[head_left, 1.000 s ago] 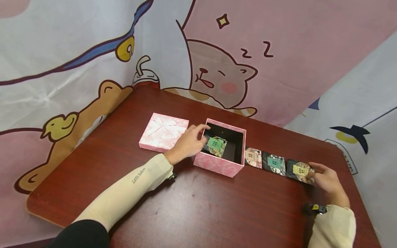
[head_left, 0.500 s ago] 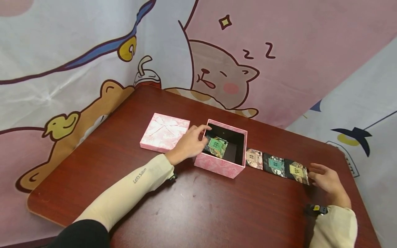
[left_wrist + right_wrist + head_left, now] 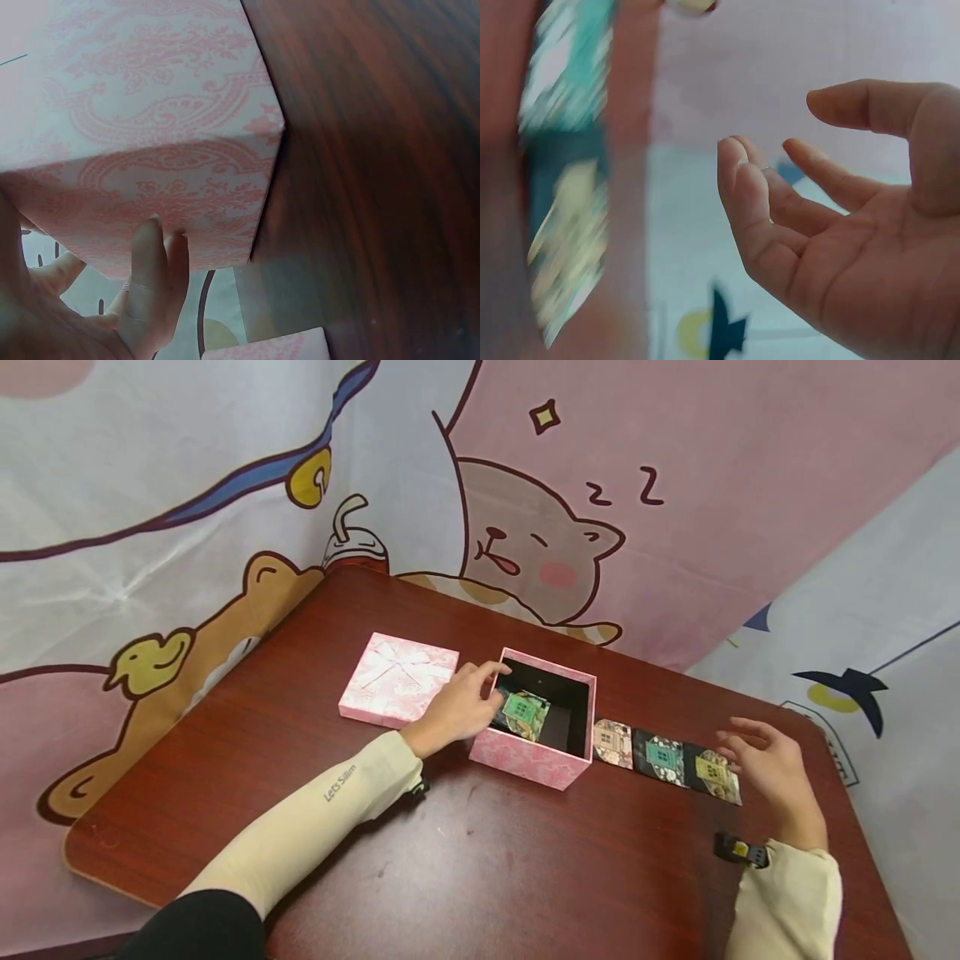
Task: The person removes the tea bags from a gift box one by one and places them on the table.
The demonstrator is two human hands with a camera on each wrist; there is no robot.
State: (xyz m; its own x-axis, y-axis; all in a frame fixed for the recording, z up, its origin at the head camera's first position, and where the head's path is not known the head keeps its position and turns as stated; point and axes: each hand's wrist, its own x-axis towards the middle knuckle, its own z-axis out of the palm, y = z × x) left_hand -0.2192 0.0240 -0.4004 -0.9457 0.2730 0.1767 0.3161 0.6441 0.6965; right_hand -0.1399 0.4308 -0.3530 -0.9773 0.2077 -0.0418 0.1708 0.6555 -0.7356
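A pink patterned gift box (image 3: pixel 528 762) stands uncovered on the table, dark inside. One sachet with a green label (image 3: pixel 522 714) lies within it. My left hand (image 3: pixel 459 703) holds the box's left wall at the rim; in the left wrist view its fingers (image 3: pixel 150 259) touch the outer side. To the box's right, three flat sachets form a row: one with a pink label (image 3: pixel 613 743), one teal (image 3: pixel 662 758), one yellow (image 3: pixel 717 774). My right hand (image 3: pixel 772 770) hovers above and right of the yellow one, fingers loosely bent, holding nothing.
The pink box lid (image 3: pixel 399 678) with its ribbon bow lies left of the box. A brown wooden table (image 3: pixel 487 877) carries everything. Behind it hangs a cartoon-printed cloth (image 3: pixel 675 460) that meets the table's far edge.
My right hand slid the yellow-labelled sachet left against the teal one, released it, then lifted up and leftward. The left hand stays on the box.
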